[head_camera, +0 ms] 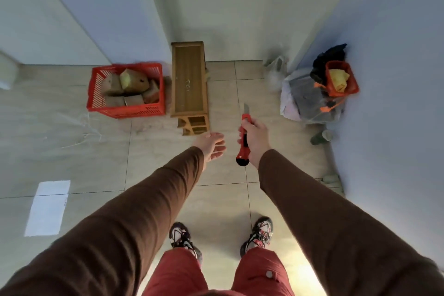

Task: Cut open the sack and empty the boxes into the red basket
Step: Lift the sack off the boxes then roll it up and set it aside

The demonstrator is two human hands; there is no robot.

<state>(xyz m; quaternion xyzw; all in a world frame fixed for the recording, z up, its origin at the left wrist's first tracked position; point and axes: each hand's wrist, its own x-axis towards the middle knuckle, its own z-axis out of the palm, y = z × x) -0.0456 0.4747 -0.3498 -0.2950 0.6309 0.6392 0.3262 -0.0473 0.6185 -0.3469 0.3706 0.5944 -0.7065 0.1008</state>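
A red plastic basket (153, 109) stands on the tiled floor at the left, holding several brown cardboard boxes (133, 80). My right hand (255, 138) is closed around a red utility knife (245, 134) with its blade out, pointing away from me. Just to its left, my left hand (212, 146) is held out with fingers apart and nothing in it. At the right wall lies a clear plastic sack (305, 98) of dark contents with orange ties. Both hands hover above the floor between the basket and that sack.
A narrow wooden bench (189, 84) stands between the basket and my hands. A small red basket with something yellow (341, 78) sits on the sack. Loose string (84, 130) and a white sheet (48, 208) lie on the floor at left. My feet are below.
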